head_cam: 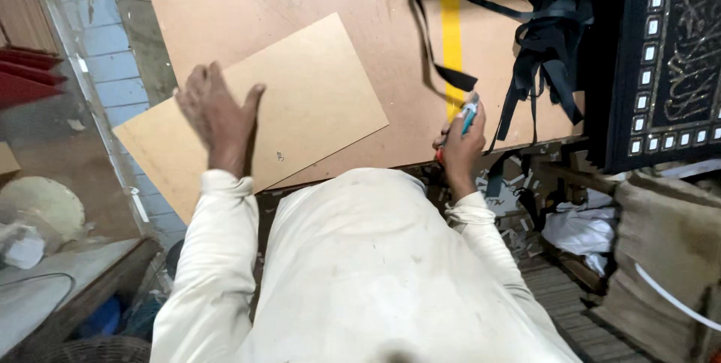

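Left hand [218, 111] lies flat, palm down, fingers spread, on a loose rectangular fibreboard panel [300, 100]; its grip is open, pressing rather than clasping. The panel rests skewed on the table [225, 3], its 7 o'clock corner hanging past the table's near edge. Right hand [460, 141], at 3 o'clock from the panel, is closed around a small cutter [469, 117] with a teal body and a red end showing below the fist. A black strip [432, 55] trails just above the cutter's tip; contact cannot be told. More black strips [552, 48] are heaped at 1 o'clock, beside a dark framed panel with gold ornament [676, 55]. A yellow stripe [449, 10] runs across the table.
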